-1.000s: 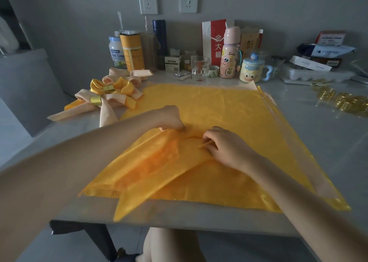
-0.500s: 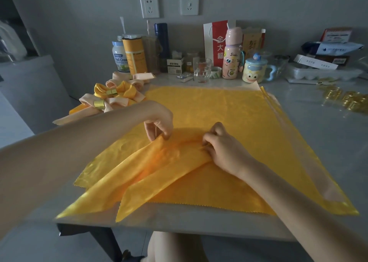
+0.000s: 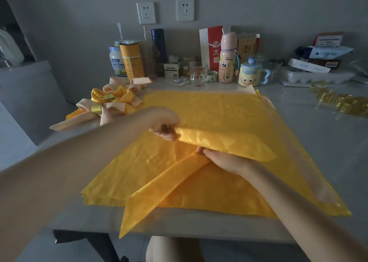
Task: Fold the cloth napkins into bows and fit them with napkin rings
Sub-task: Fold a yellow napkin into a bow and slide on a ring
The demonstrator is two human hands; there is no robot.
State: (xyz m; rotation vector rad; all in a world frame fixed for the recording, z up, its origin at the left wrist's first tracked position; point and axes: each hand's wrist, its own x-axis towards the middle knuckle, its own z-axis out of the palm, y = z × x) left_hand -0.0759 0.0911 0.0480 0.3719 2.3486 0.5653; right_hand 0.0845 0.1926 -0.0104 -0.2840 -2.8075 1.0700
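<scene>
Yellow folded napkin strip (image 3: 159, 192) has one tail lying over the table's (image 3: 189, 221) near edge. The right hand (image 3: 225, 160) pinches the strip at its middle; the left hand (image 3: 165, 127) grips the other tail, held raised across above the right hand. Under both lies a flat stack of yellow napkins (image 3: 219, 106). Farther left sit finished bows (image 3: 111, 102) ringed in gold; loose napkin rings (image 3: 346, 102) lie far right

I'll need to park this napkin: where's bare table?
Bare table right of the napkin stack, in front of the gold rings, and a strip along the front edge. Crowded: bottles along the wall, finished bows at left.
</scene>
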